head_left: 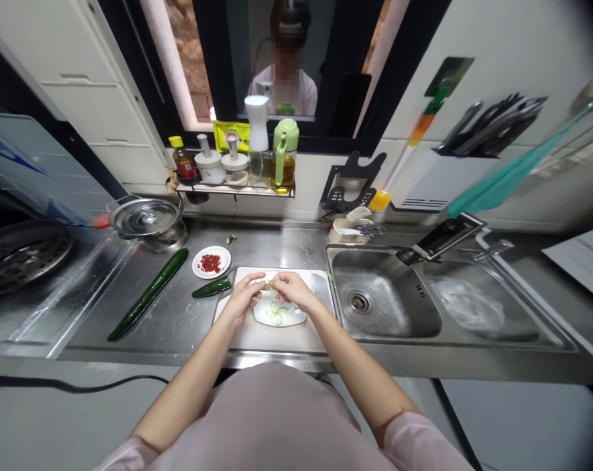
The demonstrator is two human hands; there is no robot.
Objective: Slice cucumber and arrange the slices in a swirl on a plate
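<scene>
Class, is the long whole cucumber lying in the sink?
No, the long cucumber lies on the counter, left of the cutting board.

Steel counter [178,320] carries lidded pot [149,222], whole cucumber [149,293], cucumber piece [212,287], chilli dish [211,262], cutting board [276,337].

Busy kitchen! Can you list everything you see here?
cutting board: one, white, counter centre
plate: one, white, on the board
cucumber slices: few, pale green, on the plate
whole cucumber: one, dark green, counter left
cucumber piece: one, green, left of board
dish: one, white, red bits inside, behind board
pot: one, steel, lidded, back left
sink: one, steel, right
bottles: several, mixed, shelf under window
left hand, right hand: bare, fingertips meeting over the plate
</scene>
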